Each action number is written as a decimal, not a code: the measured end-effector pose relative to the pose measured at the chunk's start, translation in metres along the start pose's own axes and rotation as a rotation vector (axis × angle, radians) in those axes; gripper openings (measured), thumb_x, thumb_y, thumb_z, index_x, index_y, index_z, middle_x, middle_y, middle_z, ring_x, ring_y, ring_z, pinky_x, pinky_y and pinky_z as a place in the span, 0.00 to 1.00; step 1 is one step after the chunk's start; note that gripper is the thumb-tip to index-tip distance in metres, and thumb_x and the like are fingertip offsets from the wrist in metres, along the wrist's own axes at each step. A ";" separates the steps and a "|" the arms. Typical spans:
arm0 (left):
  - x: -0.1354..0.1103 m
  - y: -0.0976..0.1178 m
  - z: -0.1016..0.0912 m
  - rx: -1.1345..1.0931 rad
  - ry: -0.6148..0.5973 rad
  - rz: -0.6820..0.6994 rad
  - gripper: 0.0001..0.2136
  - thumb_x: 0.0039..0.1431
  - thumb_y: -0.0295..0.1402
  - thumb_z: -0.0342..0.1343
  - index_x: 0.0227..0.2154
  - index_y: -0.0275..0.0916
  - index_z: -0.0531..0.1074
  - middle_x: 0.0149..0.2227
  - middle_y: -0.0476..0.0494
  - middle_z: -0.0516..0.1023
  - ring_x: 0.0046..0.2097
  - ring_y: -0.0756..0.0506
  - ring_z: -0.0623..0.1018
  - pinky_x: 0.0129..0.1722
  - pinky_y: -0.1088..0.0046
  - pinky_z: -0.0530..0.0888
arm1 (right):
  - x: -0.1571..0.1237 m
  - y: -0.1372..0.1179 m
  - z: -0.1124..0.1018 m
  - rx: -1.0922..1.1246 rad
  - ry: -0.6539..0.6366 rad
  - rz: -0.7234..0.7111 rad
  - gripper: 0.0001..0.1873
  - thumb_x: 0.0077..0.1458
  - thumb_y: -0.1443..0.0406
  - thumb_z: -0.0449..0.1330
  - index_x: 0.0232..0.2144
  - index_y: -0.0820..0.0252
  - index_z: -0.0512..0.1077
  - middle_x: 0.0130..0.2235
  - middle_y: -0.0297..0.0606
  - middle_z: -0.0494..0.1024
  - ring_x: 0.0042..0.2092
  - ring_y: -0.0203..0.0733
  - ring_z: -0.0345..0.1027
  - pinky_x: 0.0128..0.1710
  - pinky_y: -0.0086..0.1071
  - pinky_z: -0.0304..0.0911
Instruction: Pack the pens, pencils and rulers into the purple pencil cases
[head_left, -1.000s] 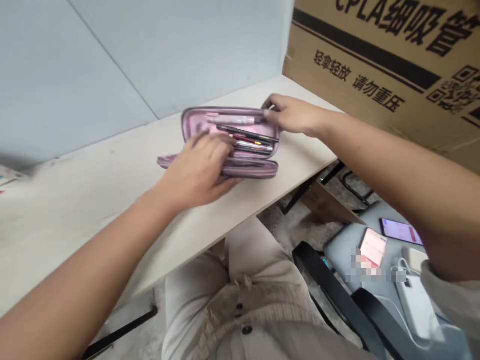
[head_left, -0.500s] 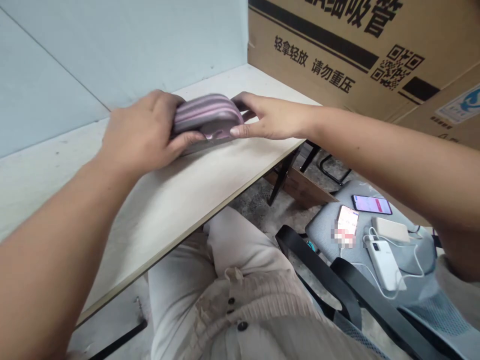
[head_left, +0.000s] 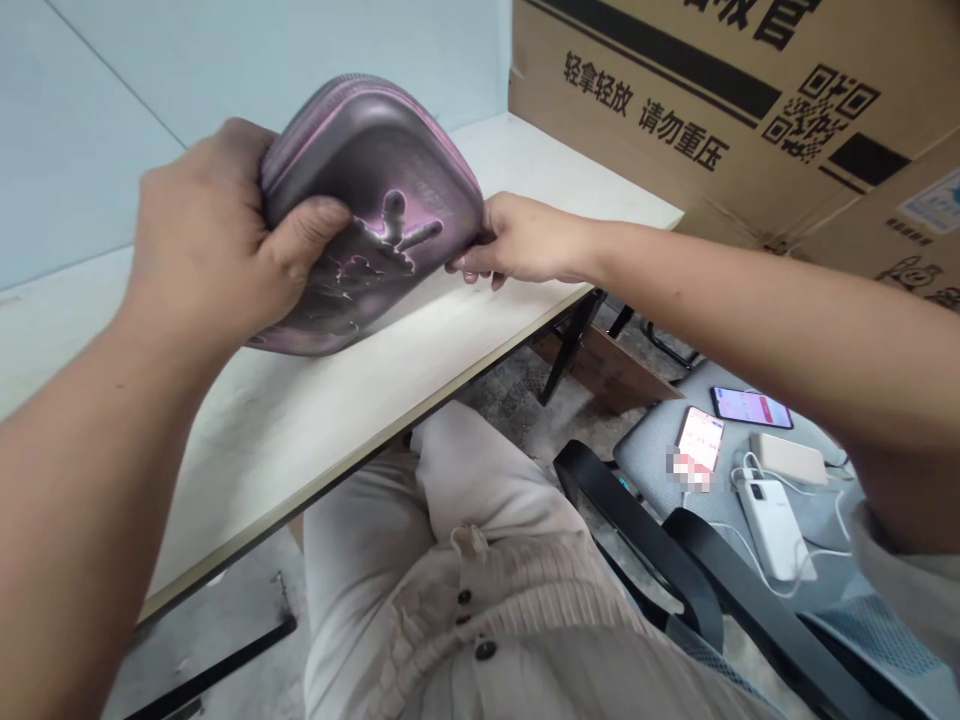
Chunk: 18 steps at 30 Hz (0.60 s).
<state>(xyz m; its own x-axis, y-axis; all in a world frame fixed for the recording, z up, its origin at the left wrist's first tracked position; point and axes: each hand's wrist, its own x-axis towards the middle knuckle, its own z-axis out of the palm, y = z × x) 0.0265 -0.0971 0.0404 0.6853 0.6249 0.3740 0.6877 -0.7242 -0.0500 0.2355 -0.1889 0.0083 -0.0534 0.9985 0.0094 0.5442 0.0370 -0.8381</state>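
A dark, shiny purple zippered case [head_left: 390, 170] with rounded corners and a raised pattern on its face is held tilted over the white table [head_left: 360, 400]. My left hand [head_left: 225, 225] grips its left side, thumb across the front and the other fingers hidden behind. At the case's right corner, my right hand [head_left: 517, 240] is closed with its fingers pinched against the edge. Whether those fingers hold a zipper pull or the edge itself is hidden. The zipper band runs along the upper rim, and the case looks closed.
A large printed cardboard box [head_left: 637, 110] stands at the back right, against the pale wall [head_left: 420, 50]. To my right, a grey chair [head_left: 652, 450] carries two phones [head_left: 750, 407], white power banks [head_left: 772, 530] and cables. Black armrests [head_left: 622, 510] are beside my legs.
The case has been lifted from near the tabletop and tipped so its patterned face shows. My left hand rose with it; my right hand has closed at its right corner.
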 end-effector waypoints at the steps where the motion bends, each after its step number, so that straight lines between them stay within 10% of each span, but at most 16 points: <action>1: 0.001 0.000 0.000 -0.001 -0.022 -0.011 0.35 0.51 0.48 0.18 0.53 0.28 0.52 0.50 0.47 0.61 0.53 0.36 0.63 0.43 0.62 0.56 | 0.001 0.002 -0.001 -0.027 -0.005 0.000 0.03 0.51 0.72 0.59 0.26 0.62 0.70 0.28 0.33 0.75 0.34 0.34 0.70 0.37 0.28 0.68; 12: 0.017 0.048 0.018 0.130 -0.080 0.289 0.36 0.56 0.59 0.34 0.44 0.26 0.64 0.40 0.38 0.70 0.45 0.27 0.73 0.37 0.45 0.70 | -0.019 -0.002 -0.081 -0.743 -0.084 0.147 0.23 0.57 0.61 0.44 0.30 0.76 0.73 0.28 0.26 0.74 0.44 0.33 0.69 0.42 0.29 0.57; 18: 0.012 0.062 0.021 -0.096 -0.091 0.124 0.31 0.56 0.56 0.38 0.48 0.33 0.64 0.48 0.32 0.69 0.52 0.31 0.67 0.51 0.49 0.61 | 0.017 -0.063 -0.052 -1.108 -0.034 -0.084 0.12 0.52 0.64 0.56 0.19 0.60 0.71 0.23 0.28 0.73 0.41 0.37 0.71 0.43 0.27 0.63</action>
<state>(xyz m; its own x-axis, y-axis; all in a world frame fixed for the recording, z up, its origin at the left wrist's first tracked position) 0.0826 -0.1286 0.0221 0.7856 0.5494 0.2845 0.5732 -0.8194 -0.0003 0.2437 -0.1727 0.0899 -0.1387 0.9902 0.0144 0.9839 0.1361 0.1158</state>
